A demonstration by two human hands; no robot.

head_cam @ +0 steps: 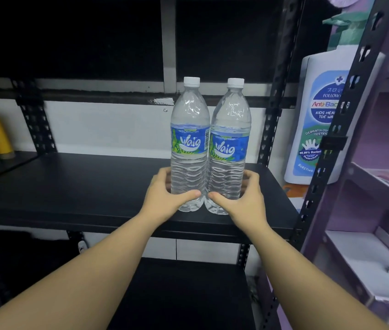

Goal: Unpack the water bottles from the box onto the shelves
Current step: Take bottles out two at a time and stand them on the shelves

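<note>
Two water bottles are stood upright and touching near the front edge of the black shelf (93, 186); the left bottle (189, 144) is gripped low by the left hand (167, 196), the right bottle (230, 148) by the right hand (241, 198). The box is not in view, so what remains cannot be told. A large wash bottle (317, 120) is seen on the neighbouring purple rack (365, 244)

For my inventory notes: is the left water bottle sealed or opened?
Capped: the left water bottle has its white cap on. Whether the seal is intact, cannot tell.
</note>
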